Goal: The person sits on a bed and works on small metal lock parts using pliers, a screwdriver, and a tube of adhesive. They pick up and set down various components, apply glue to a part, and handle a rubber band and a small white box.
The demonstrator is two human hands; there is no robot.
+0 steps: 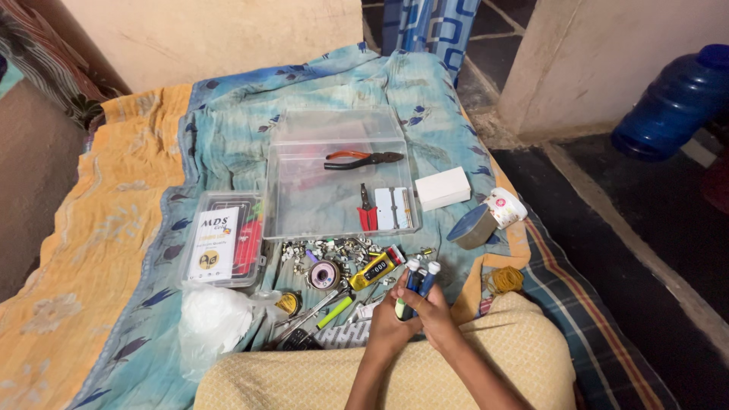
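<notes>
My left hand (387,323) and my right hand (439,315) meet in front of my lap, both closed around a small bundle of blue pen-shaped tools with white caps (416,282). The tips stick up above my fingers. Just beyond my hands lies a scatter of small metal parts (326,249), a solder spool (323,275), a yellow tape measure (372,271) and a green marker (335,312).
A clear plastic box (304,190) holds orange-handled pliers (353,159) and a red cutter (367,209). Left of it is a small tool case (224,239) and a white plastic bag (213,319). A white box (443,188), a tape roll (472,226) and a paper cup (505,206) sit right. A blue water jug (672,102) stands on the floor.
</notes>
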